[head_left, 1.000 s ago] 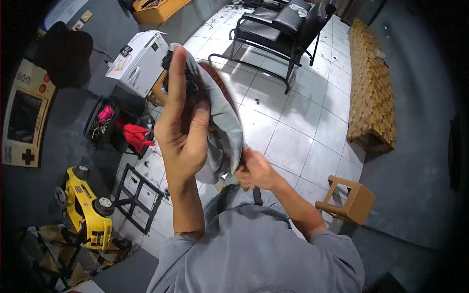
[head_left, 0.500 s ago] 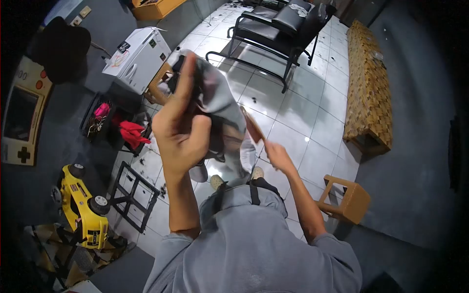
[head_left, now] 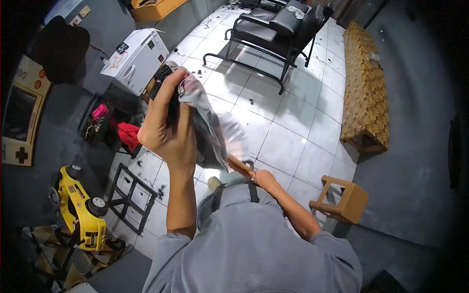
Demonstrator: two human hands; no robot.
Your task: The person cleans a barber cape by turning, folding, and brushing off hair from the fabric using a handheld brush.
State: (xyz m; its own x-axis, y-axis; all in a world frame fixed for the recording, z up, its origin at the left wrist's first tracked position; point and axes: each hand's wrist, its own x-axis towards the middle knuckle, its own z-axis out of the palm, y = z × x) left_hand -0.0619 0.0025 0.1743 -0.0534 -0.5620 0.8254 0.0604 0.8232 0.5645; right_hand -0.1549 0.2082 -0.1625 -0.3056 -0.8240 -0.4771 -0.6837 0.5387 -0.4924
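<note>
My left hand [head_left: 171,132] is raised at the centre-left, its fingers closed on a grey-and-white cloth [head_left: 207,119]. The cloth hangs bunched, with a darker, ribbed-looking part by the fingertips and a pale, blurred edge on its right side. Lower down, my right hand [head_left: 266,179] grips a brown wooden brush [head_left: 239,166] by one end. The brush meets the lower edge of the cloth, and its bristles cannot be made out clearly.
A black reclining chair [head_left: 273,34] stands ahead on white tiles. Right are a woven bench [head_left: 366,88] and brown stool [head_left: 344,200]. Left are a small white fridge [head_left: 134,58], black frame [head_left: 129,195] and yellow toy car [head_left: 80,210]. Dark hair clippings dot the floor.
The right hand and brush have moved down and left, against the cloth. My left hand has lowered and turned slightly, and the cloth has swung to hang narrower.
</note>
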